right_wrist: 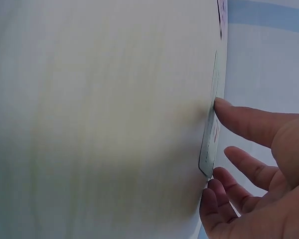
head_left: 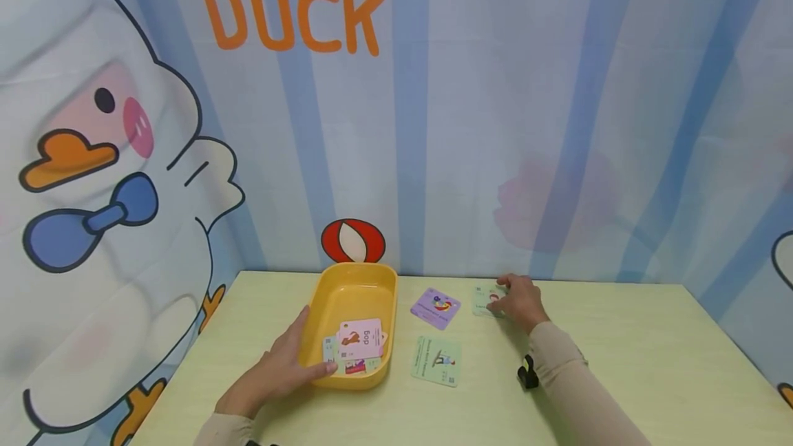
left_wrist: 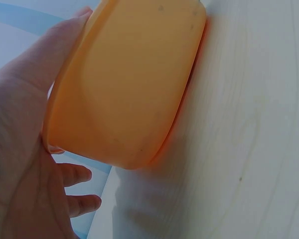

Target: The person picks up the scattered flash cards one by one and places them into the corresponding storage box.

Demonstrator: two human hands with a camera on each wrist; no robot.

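My left hand (head_left: 281,365) grips the near left corner of a yellow plastic tray (head_left: 393,315), thumb over the rim and the other fingers along the outside. In the left wrist view the orange-lit tray (left_wrist: 124,84) stands on the table beside the palm. A pink "dog" card (head_left: 361,340) tops several others inside. At the back of the table my right hand (head_left: 522,303) rests on a pale green card (head_left: 480,300). In the right wrist view the thumb touches the card (right_wrist: 209,137), while the other fingertips are spread at its end.
A purple card (head_left: 436,308) with a colourful picture lies between tray and right hand. Closer in lies a larger green card (head_left: 437,361). A duck-printed cloth (head_left: 446,122) hangs right behind the table (head_left: 650,363). A small black item (head_left: 527,373) shows at the right wrist.
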